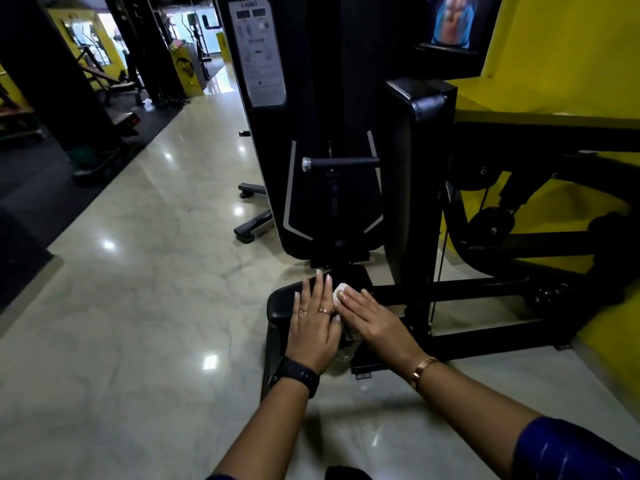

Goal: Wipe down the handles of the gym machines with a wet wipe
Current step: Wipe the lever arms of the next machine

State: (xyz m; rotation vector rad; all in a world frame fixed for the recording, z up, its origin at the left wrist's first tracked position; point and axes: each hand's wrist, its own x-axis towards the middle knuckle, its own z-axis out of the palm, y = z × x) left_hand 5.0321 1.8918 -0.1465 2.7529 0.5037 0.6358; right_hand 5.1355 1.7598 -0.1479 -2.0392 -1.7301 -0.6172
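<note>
Left hand [313,327] lies flat, fingers spread, on the black pad [281,301] at lower centre, while right hand [372,317] beside it presses the white wipe [339,289] with straight fingers.

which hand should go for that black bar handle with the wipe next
Right, likely. The right hand lies on the white wipe; the left hand rests flat on the black pad, holding nothing. Both face the bar handle.

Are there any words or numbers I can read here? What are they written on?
None can be read for sure.
White placard on the black machine: heading, dark boxes and small print, all too blurred to read.
Yellow stand far back: black logo, too small to read.
</note>
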